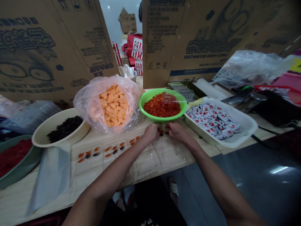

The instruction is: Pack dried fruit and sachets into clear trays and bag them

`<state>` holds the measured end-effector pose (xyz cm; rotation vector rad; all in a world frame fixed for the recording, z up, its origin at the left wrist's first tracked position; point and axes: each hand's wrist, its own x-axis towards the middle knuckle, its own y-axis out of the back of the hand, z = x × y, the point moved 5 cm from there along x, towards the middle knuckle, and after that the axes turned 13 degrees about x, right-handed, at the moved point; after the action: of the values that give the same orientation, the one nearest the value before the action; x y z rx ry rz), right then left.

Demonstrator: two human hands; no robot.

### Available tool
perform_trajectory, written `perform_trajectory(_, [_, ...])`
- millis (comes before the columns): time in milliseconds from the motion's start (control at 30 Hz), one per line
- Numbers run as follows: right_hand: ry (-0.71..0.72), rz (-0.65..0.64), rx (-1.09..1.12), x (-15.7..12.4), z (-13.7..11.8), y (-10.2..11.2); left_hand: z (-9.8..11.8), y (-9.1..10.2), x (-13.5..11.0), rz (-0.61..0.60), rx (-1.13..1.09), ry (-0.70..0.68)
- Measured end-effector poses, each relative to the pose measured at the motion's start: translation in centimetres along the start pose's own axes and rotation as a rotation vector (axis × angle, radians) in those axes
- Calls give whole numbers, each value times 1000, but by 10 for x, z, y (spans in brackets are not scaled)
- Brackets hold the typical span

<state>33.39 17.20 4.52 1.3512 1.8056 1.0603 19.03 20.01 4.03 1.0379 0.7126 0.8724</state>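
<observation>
Head view: the left hand (151, 132) and right hand (178, 131) sit close together, fingertips nearly meeting around small dark fruit pieces (161, 132); any grip cannot be told. Below them, a clear compartment tray (150, 160) lies along the table (14, 204), its right cells bare. A green bowl (150, 97) stands just beyond.

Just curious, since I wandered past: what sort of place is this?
Likely a small snack-packing workroom: orange dried fruit pieces in a plastic bag, a clear compartment tray holding sorted pieces, and printed cardboard cartons standing behind.
</observation>
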Motion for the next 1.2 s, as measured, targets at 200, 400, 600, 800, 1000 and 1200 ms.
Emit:
perform_trajectory(200, [-35, 59, -67, -6, -9, 5, -1, 0, -1, 25, -30, 12])
perform_trajectory(400, [-58, 0, -122, -4, -30, -11, 3, 4, 0, 62, -87, 10])
perform_trajectory(600, [24, 86, 52, 4, -40, 18, -10, 16, 0, 155, -757, -29])
perform_trajectory(800, [35, 59, 100, 17, -49, 44, -12, 25, 0, 249, -982, 84])
perform_trajectory(1000, [240, -74, 260, 12, -55, 53, -5, 42, -13, 76, -1073, -65])
perform_trajectory(1200, [191, -269, 767, 4, -53, 55, -9, 43, -25, -32, -1265, 12])
